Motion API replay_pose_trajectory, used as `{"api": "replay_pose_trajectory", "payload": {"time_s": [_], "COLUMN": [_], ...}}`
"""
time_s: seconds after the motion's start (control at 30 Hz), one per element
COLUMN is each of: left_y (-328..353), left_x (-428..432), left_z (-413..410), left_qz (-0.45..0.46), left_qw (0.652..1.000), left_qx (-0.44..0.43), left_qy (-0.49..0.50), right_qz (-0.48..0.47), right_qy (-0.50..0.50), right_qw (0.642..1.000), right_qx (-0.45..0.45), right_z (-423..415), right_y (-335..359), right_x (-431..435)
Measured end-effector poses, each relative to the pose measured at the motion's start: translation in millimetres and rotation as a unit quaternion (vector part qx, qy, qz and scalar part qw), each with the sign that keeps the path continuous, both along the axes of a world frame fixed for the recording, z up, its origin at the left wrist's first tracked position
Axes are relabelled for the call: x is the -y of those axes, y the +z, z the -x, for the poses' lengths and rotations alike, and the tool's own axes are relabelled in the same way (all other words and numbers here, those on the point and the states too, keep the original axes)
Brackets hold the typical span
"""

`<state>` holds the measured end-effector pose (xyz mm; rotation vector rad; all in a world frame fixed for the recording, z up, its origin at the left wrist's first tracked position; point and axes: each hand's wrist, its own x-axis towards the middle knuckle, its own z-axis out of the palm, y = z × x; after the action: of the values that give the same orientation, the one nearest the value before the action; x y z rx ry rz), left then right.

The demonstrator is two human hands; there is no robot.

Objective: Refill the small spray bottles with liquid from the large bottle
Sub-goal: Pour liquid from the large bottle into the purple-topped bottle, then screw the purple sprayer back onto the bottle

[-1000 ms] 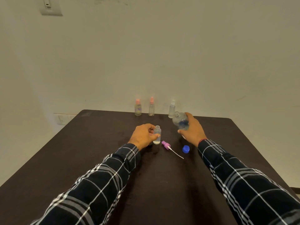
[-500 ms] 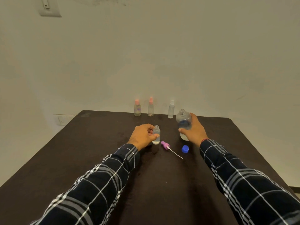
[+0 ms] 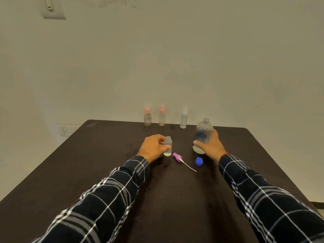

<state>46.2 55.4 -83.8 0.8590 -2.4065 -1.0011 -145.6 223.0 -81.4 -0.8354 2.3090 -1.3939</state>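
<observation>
My left hand (image 3: 154,148) grips a small clear spray bottle (image 3: 168,146) that stands uncapped on the dark table (image 3: 105,163), with a little liquid at its bottom. Its purple spray head (image 3: 177,156) with a white tube lies on the table just right of it. My right hand (image 3: 212,146) holds the large clear bottle (image 3: 203,134), upright and open, standing on the table. The blue cap (image 3: 199,161) lies in front of the large bottle.
Three capped small spray bottles stand in a row at the table's far edge: two with pink tops (image 3: 147,117) (image 3: 162,116) and one with a white top (image 3: 183,119). A plain wall rises behind the table. A wall socket (image 3: 64,130) sits low at left.
My right hand has tipped the large bottle back from a tilt to upright and set it down on the table, a little to the right. The left hand stays on the small bottle.
</observation>
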Motion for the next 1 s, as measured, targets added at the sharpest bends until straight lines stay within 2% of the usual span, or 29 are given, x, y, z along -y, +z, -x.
{"api": "replay_pose_trajectory", "payload": {"time_s": [0.07,0.13,0.17,0.2,0.27,0.37,0.47,0.57,0.63,0.7,0.77,0.8,0.87,1.0], "left_y": [-0.5,-0.9,-0.9,-0.9,-1.0,-1.3,-2.9,-4.3,-5.2,-5.9,-6.4,-6.3,-6.0,-4.2], "left_x": [0.5,0.4,0.5,0.6,1.1,2.2,3.3,3.4,3.5,3.7,3.8,3.5,3.1,2.5], "left_z": [0.0,0.0,-0.1,-0.1,0.5,1.0,1.5,1.9,2.4,3.0,2.8,2.3,1.6,0.8], "left_qz": [-0.002,-0.006,-0.005,-0.004,-0.006,-0.005,-0.003,-0.005,-0.006,-0.009,-0.008,-0.005,0.000,0.003], "left_qw": [1.000,1.000,1.000,1.000,1.000,1.000,1.000,1.000,1.000,1.000,1.000,1.000,1.000,1.000], "left_qx": [-0.002,-0.002,-0.003,-0.003,-0.003,-0.006,-0.009,-0.014,-0.016,-0.016,-0.019,-0.018,-0.018,-0.012], "left_qy": [-0.001,-0.001,-0.001,-0.001,-0.002,-0.003,-0.003,0.001,0.003,0.002,0.001,0.003,0.004,0.000], "right_qz": [0.011,0.052,0.073,0.079,0.037,-0.134,-0.262,-0.307,-0.313,-0.228,-0.040,0.051,0.168,0.258], "right_qy": [-0.103,-0.240,-0.259,-0.231,-0.083,0.118,0.134,0.133,0.133,0.111,0.047,0.017,-0.003,0.066], "right_qw": [0.993,0.948,0.924,0.916,0.930,0.920,0.889,0.872,0.874,0.916,0.964,0.972,0.972,0.959], "right_qx": [-0.061,-0.205,-0.273,-0.319,-0.356,-0.349,-0.352,-0.358,-0.347,-0.312,-0.259,-0.230,-0.167,-0.093], "right_z": [-16.7,-35.9,-43.1,-48.2,-53.1,-61.3,-66.3,-65.6,-64.8,-61.4,-58.4,-57.4,-60.0,-71.8], "right_y": [1.0,1.2,1.2,2.0,4.3,6.5,0.7,-5.6,-6.5,-4.3,8.2,17.8,39.7,68.4], "right_x": [-7.1,-17.3,-20.5,-21.8,-16.8,5.7,24.9,32.6,35.1,35.1,33.1,33.1,34.5,42.1]}}
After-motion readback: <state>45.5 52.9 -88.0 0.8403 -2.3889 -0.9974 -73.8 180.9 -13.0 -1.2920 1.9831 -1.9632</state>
